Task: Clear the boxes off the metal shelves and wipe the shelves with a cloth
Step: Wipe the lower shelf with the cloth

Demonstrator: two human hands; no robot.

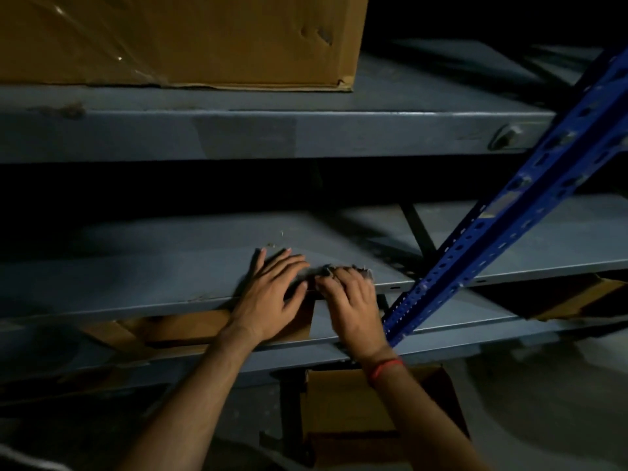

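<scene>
Head view, cloth: the dark grey cloth (pixel 363 272) was a small, ragged-edged bunch right at the front lip of the middle shelf (pixel 136 266), almost the same colour as the metal.
Left hand: the left hand (pixel 272 294) lay flat with its fingers spread, palm down on the shelf just beside the cloth. Honestly couldn't tell if part of the cloth ran under it or if that was only shadow.
Right hand: the right hand (pixel 353 300) had its fingers curled over the cloth, gripping it at the shelf edge. It was a bit blurred. A red thread (pixel 387 367) sat round that wrist.
Middle shelf surface: grey-blue and bare, with a few crumbs of debris (pixel 272 244) beyond the left fingertips.
Big box: one large cardboard box (pixel 204 39) sat on the upper shelf (pixel 238 137), its front corner close to that shelf's edge.
Open room: lots of bare shelf to the left of the hands. On the right, the blue perforated upright (pixel 509 215) slanted across, near the right hand.
Lower levels: open cardboard boxes (pixel 190 328) showed under the middle shelf, and another box (pixel 356 402) lower down was partly behind the right forearm.
Hard to see: the back of the shelves was in deep shadow, and the big box was cut off at the top and left.
</scene>
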